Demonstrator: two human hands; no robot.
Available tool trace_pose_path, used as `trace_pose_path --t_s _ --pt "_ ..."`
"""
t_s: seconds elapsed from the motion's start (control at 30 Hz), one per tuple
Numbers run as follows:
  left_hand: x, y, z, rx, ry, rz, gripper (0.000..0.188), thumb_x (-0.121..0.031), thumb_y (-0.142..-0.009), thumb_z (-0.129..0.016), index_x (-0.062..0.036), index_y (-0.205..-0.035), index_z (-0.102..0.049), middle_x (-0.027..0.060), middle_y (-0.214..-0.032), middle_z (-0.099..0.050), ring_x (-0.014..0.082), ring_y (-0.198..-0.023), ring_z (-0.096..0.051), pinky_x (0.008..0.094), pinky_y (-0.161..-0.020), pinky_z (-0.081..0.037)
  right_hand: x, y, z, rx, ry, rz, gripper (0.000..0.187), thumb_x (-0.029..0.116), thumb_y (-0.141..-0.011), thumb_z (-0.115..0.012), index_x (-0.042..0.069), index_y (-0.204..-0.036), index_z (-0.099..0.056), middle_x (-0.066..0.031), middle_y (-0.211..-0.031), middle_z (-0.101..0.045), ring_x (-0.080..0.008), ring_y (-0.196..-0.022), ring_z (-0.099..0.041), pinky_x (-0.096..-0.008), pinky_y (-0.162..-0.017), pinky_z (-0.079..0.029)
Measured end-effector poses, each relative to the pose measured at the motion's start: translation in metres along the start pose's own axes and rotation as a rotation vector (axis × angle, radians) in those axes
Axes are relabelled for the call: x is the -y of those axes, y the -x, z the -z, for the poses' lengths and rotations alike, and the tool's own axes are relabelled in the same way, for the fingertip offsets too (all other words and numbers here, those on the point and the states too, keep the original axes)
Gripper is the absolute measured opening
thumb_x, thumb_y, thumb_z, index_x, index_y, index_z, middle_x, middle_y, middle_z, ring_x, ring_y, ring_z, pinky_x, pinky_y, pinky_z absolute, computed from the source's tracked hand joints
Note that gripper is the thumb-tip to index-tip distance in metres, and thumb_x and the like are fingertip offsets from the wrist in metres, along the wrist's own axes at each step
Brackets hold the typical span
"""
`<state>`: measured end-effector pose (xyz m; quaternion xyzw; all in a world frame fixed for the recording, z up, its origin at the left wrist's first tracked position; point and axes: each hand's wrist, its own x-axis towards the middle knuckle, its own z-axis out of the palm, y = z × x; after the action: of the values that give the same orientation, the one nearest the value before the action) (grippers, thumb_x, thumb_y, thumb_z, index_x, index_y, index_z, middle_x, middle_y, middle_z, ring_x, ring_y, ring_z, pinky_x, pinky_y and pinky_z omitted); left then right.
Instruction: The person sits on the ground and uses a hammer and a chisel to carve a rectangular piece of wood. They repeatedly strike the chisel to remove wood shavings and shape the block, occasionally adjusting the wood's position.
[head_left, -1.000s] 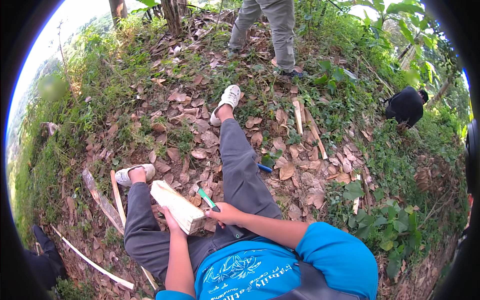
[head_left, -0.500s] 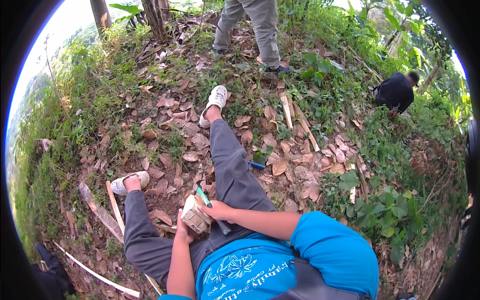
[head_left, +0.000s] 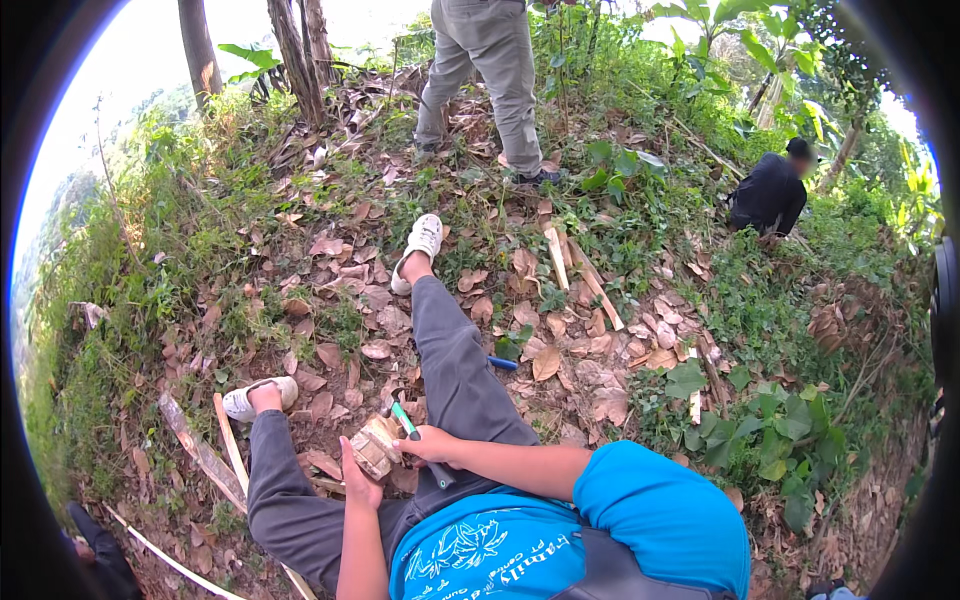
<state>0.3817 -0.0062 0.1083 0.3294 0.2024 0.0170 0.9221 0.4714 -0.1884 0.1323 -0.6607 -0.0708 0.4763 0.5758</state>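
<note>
A small, box-like bundle of pale wood pieces (head_left: 374, 450) is held above the ground between my knees. My left hand (head_left: 361, 480) supports its near left side, with the fingers along the wood. In my right hand (head_left: 432, 444) is a hammer (head_left: 404, 420) with a green and black handle. Its metal head points away from me, and the handle end sticks out below my fist, toward my lap. My right fingertips are next to the right side of the wood; whether they touch it I cannot tell.
Wooden strips (head_left: 203, 450) lie beside my left foot, and more sticks (head_left: 595, 285) lie ahead. A blue tube-shaped thing (head_left: 502, 363) rests by my right leg. One person (head_left: 490, 80) stands ahead; another (head_left: 768, 190) crouches at the far right. Dry leaves and plants cover the slope.
The wood has turned slightly in my left hand, and more of that palm shows. The hammer stays in my right hand. My view has tilted up a little.
</note>
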Motion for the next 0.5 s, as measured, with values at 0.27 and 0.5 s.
trace_pose_path --t_s 0.27,0.5 --pt "-0.013 -0.014 0.003 -0.275 -0.089 -0.272 0.061 -0.046 -0.097 -0.063 -0.0205 -0.148 -0.040 0.0075 -0.143 -0.051 0.0314 -0.127 -0.054 0.0590 -0.093 -0.049 0.004 0.025 0.019 -0.028 -0.019 0.009 0.038 0.046 -0.095 -0.067 0.009 -0.104 -0.062 0.0000 -0.093 -0.061 -0.0098 -0.087 -0.058 -0.0277 -0.076 -0.053" --pt "-0.038 0.001 -0.024 -0.668 -0.389 -0.360 0.068 -0.022 -0.083 -0.085 -0.0104 -0.140 -0.048 0.0072 -0.125 -0.061 0.0225 -0.106 -0.065 0.0401 -0.072 -0.058 0.003 -0.001 0.018 -0.041 -0.236 -0.092 0.035 0.033 -0.097 -0.069 0.004 -0.115 -0.061 -0.0042 -0.101 -0.065 -0.0125 -0.085 -0.065 -0.0274 -0.067 -0.059"
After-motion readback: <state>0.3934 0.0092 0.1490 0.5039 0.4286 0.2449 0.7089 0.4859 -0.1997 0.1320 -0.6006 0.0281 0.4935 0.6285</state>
